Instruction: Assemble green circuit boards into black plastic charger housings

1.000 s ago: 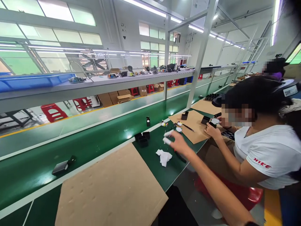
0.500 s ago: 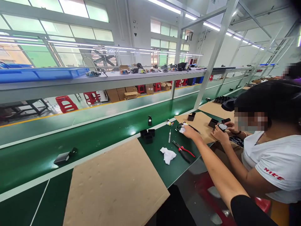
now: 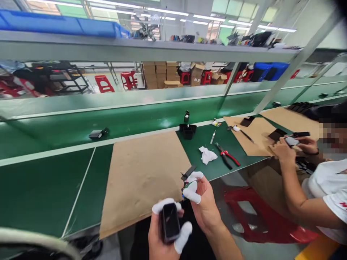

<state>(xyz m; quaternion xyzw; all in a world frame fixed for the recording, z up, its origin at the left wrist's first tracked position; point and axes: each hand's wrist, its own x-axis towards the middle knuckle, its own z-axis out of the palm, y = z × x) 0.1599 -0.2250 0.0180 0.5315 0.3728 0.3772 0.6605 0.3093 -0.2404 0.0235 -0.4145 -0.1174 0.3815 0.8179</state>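
Observation:
My left hand (image 3: 156, 231), with white finger cots on its tips, is wrapped round a small black box-shaped case (image 3: 171, 221) low in the middle of the view. Just right of it and slightly higher, my right hand (image 3: 204, 204), also in finger cots, pinches a small green circuit board (image 3: 187, 186) with a black flat piece (image 3: 189, 173) on top. Fingers hide much of the board. The case and the board are apart, both held near the front edge of a cardboard sheet (image 3: 143, 173).
Right of the cardboard lie a crumpled white cloth (image 3: 207, 155), red-and-black pliers (image 3: 226, 156), a white-handled tool (image 3: 213, 137) and black cases (image 3: 187, 130). On the green conveyor belt stand more black units (image 3: 99, 134). A co-worker (image 3: 325, 191) sits at right near a red stool (image 3: 257, 216).
My right hand has drawn back from the co-worker's side with the circuit board. My left hand has come into view holding the case. The view has turned down and left.

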